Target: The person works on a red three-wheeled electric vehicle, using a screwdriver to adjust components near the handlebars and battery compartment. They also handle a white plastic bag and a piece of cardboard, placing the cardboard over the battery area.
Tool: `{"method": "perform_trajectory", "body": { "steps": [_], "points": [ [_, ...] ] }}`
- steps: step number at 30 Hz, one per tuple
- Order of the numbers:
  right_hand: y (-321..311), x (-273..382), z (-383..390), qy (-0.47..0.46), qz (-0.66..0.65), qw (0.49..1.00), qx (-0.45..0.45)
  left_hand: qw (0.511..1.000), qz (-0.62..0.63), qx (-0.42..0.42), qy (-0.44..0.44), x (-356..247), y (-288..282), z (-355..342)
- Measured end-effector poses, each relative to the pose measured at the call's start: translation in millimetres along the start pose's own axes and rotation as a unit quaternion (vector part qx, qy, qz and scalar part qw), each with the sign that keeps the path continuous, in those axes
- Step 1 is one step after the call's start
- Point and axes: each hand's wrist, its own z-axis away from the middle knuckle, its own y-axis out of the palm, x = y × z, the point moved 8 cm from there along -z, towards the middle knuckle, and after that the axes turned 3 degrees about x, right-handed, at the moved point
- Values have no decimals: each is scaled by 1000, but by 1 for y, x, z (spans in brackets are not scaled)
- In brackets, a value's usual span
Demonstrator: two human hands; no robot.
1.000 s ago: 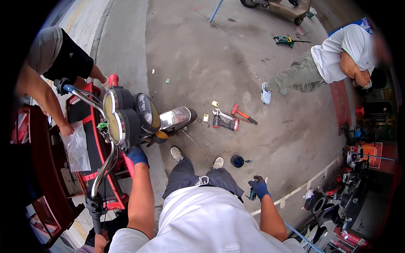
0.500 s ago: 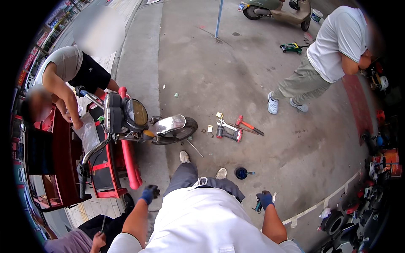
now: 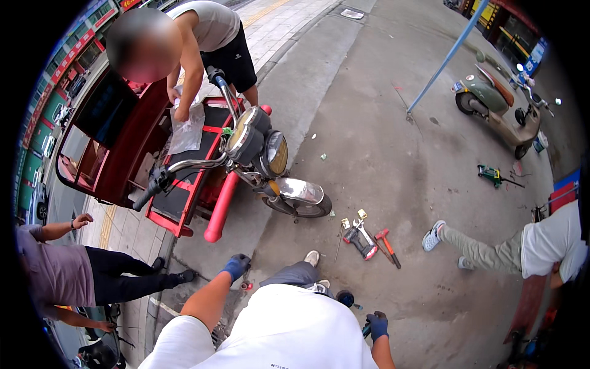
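Observation:
My left hand [image 3: 236,267], in a blue glove with dark fingertips, hangs in front of me below the red cargo tricycle [image 3: 221,206]. It holds nothing that I can see, and its fingers are loosely apart. Low at my right side, my gloved right hand [image 3: 377,324] is closed around a small teal-and-dark tool [image 3: 367,330]; its kind is hard to make out. On the ground ahead lie a red-and-grey cordless power tool [image 3: 360,243], a wrench [image 3: 366,232] and a red-headed hammer [image 3: 388,245]. Neither hand touches the tricycle.
A person [image 3: 212,27] leans over the tricycle, handling a clear plastic bag [image 3: 187,129]. Another person [image 3: 61,270] walks at the left, and a third [image 3: 547,243] is at the right. A dark round container [image 3: 345,299], green floor jack [image 3: 490,175], blue pole [image 3: 445,61] and parked scooter [image 3: 491,111] stand around.
My view has turned left, and the tricycle sits nearer the middle. My left hand has risen and reaches further forward. The person at the lower left now shows nearly whole.

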Motion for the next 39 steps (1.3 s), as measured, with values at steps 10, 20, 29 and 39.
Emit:
{"method": "perform_trajectory", "body": {
  "steps": [10, 20, 29, 39],
  "points": [
    [-14, 160, 37, -68, 105, 991, -45, 992, 99, 79, 30, -87, 91, -46],
    [-37, 92, 26, 46, 127, 989, -66, 981, 2, 121, -150, 38, 68, -45],
    [-79, 149, -67, -82, 248, 962, -82, 977, 208, 33, -32, -107, 47, -52],
    [119, 414, -86, -348, 136, 915, 150, 977, 118, 5, 179, -346, 84, 37]
  ]
}}
